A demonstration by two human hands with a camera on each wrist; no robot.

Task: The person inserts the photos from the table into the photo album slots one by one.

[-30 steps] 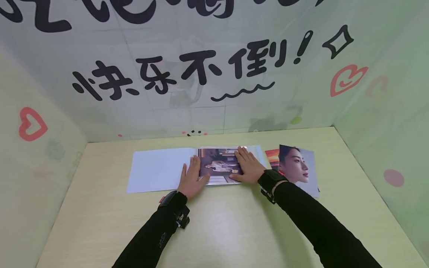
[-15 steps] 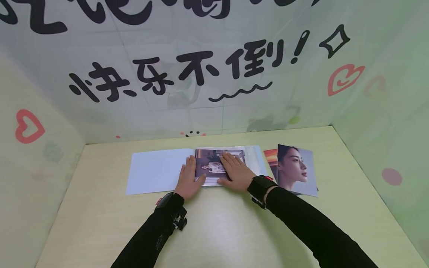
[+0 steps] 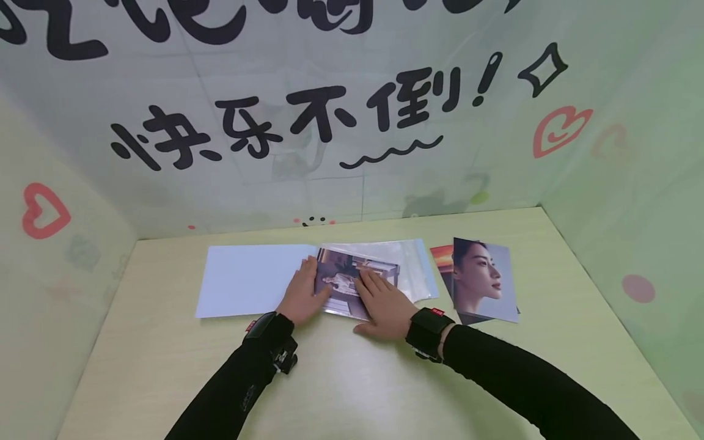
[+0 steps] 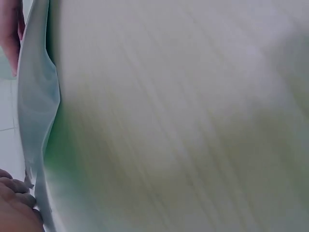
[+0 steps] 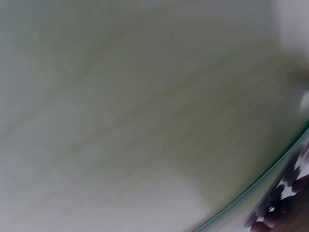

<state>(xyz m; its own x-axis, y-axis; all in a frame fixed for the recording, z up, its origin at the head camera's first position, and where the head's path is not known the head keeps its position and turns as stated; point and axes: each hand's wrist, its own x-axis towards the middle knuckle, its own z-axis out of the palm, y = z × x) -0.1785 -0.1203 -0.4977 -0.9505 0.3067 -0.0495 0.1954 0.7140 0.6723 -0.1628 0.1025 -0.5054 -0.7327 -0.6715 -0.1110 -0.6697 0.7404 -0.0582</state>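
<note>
A photo album (image 3: 247, 281) lies spread on the table, its left page plain white. On its right half a photo (image 3: 342, 261) of a person in an interior sits at a slant, its lower edge turned toward me. My left hand (image 3: 299, 293) rests flat along the fold, thumb at the photo's left side. With fingers extended, my right hand (image 3: 387, 305) presses on the photo's lower right part and hides it. A clear plastic sleeve (image 3: 414, 267) shows behind the photo. The left wrist view catches a bent album edge (image 4: 38, 92) beside the left hand's fingers (image 4: 17, 198).
Right of the album, a portrait photo (image 3: 484, 278) in profile lies over other prints, one with an orange sunset (image 3: 442, 260). Pale wood tabletop (image 3: 352, 391) extends toward me. Printed fabric walls (image 3: 352, 195) stand behind and at both sides.
My right hand has slid left, then toward me. The photo, straight on the page before, now slants with its right side lower, and more of the clear sleeve shows. The left hand stays near the fold.
</note>
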